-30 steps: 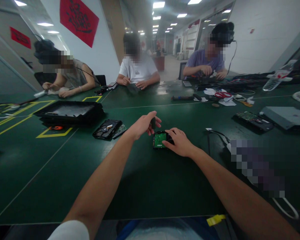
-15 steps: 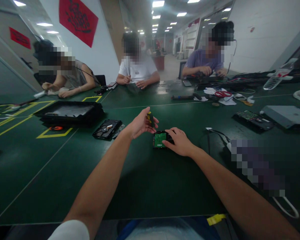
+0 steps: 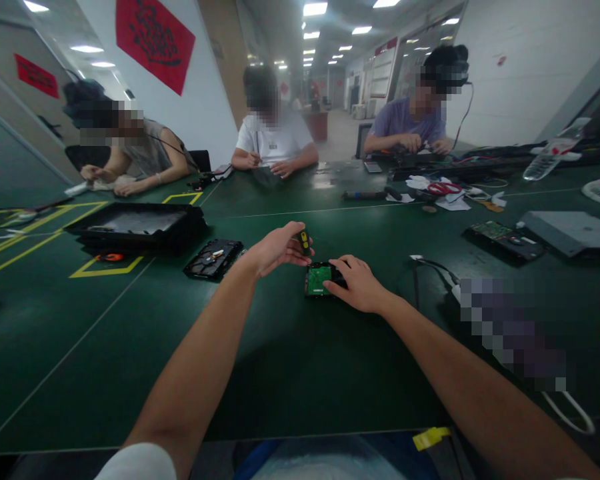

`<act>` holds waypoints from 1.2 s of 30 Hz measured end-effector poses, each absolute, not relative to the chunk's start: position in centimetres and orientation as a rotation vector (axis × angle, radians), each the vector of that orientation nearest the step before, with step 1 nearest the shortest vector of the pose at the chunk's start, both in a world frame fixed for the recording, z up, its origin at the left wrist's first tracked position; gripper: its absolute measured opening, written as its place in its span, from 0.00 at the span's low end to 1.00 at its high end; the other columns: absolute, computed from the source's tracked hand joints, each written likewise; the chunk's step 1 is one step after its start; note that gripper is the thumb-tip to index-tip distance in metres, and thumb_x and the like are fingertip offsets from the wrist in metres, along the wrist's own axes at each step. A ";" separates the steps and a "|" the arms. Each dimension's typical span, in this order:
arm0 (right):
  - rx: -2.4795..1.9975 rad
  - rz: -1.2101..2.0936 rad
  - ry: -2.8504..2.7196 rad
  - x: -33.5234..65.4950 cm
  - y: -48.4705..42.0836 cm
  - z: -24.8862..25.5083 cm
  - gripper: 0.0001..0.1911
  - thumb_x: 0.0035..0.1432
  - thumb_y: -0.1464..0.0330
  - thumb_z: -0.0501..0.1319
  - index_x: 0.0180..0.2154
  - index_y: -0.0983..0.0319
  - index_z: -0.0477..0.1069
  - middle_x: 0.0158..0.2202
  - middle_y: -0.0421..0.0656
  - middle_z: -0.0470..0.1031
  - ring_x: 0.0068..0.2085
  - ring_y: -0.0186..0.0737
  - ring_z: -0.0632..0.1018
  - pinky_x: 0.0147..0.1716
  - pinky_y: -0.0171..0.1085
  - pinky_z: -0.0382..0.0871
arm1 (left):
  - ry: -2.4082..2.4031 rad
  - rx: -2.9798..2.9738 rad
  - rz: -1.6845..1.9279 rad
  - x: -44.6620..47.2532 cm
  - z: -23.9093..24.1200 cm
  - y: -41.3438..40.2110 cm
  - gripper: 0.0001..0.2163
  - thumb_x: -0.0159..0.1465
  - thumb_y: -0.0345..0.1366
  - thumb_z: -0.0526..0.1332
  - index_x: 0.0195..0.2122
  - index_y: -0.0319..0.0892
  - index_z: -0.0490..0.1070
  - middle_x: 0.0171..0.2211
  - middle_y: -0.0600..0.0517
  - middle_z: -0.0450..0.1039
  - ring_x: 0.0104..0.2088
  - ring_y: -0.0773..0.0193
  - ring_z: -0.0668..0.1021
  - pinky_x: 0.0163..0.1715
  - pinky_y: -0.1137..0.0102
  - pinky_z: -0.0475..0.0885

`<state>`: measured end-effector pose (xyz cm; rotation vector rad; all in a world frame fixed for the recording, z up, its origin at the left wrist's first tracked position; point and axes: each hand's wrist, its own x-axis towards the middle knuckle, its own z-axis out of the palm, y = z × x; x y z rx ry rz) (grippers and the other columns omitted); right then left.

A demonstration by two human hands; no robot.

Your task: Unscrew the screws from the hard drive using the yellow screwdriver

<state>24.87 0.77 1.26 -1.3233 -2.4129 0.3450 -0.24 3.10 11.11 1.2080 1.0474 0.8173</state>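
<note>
A hard drive (image 3: 319, 280) lies on the green table with its green circuit board facing up. My right hand (image 3: 357, 283) grips it from the right side, thumb resting on the board and fingers over the far edge. Above the drive's far left corner, my left hand (image 3: 283, 250) is closed around a screwdriver (image 3: 305, 241) with a black and yellow handle. The screwdriver's tip is too small to make out against the drive. Left of my hands is a black drive casing (image 3: 213, 259) with small light-coloured parts on top.
Black trays (image 3: 137, 223) are stacked at the left. On the right stand another hard drive (image 3: 504, 241), a grey metal box (image 3: 573, 232), and a white-corded, blurred-out object (image 3: 513, 333). Across the table sit three people; near them are red-handled scissors (image 3: 444, 189) and a plastic bottle (image 3: 555, 150).
My left hand has dropped slightly and rotated, so the yellow marks on the screwdriver handle show more. My right hand and the hard drive stay in place.
</note>
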 end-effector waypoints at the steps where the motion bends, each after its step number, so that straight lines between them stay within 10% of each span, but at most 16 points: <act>1: -1.322 0.350 -2.413 24.9 0.8 1.3 0.36 0.70 0.42 0.54 0.69 0.56 0.64 0.63 0.55 0.68 0.65 0.63 0.69 0.66 0.62 0.60 | 1.062 1.213 0.824 -0.2 11.1 3.1 0.20 0.72 0.50 0.57 0.43 0.35 0.75 0.37 0.38 0.81 0.34 0.55 0.84 0.40 0.62 0.81; 36: -1.387 0.437 -2.414 24.9 0.6 1.9 0.39 0.70 0.40 0.53 0.70 0.57 0.62 0.66 0.55 0.66 0.67 0.65 0.68 0.66 0.62 0.61 | 1.194 1.372 0.631 -0.5 11.9 2.4 0.23 0.67 0.52 0.56 0.37 0.37 0.81 0.31 0.39 0.81 0.29 0.52 0.82 0.32 0.61 0.77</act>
